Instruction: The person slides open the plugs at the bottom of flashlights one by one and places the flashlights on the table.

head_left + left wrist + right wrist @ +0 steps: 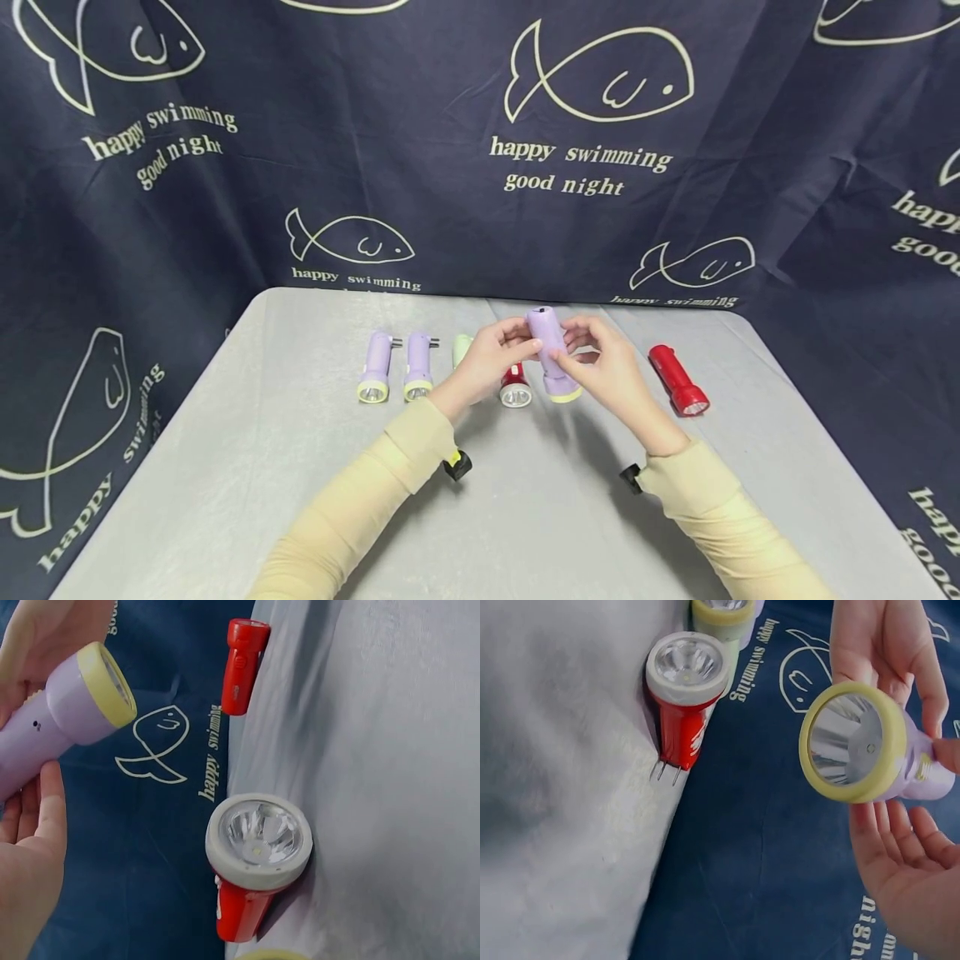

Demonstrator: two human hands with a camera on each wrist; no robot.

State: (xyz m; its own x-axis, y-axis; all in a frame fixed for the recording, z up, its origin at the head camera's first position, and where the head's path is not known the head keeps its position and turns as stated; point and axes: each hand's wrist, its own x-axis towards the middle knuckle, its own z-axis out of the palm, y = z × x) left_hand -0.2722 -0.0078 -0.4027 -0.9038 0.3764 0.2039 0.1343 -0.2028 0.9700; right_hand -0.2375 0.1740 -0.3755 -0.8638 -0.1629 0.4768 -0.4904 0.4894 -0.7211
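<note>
Above the table, a purple flashlight (551, 346) with a yellow rim is held between both hands, its lamp end tilted down toward the person. My left hand (487, 360) grips its body from the left, thumb across the front. From the other side my right hand (611, 362) holds it with thumb and fingers. The lens and a yellow switch face the camera in the right wrist view, where the held flashlight (859, 746) shows its reflector. Just behind the hands lies a red flashlight (515, 387) with a white rim, partly hidden by the left hand.
Two purple flashlights (377, 367) with metal prongs lie side by side at the left. A pale green flashlight (461, 347) is mostly covered by the left hand. An all-red flashlight (678, 382) lies at the right. A dark fish-print curtain (450, 150) hangs behind the grey table (517, 533).
</note>
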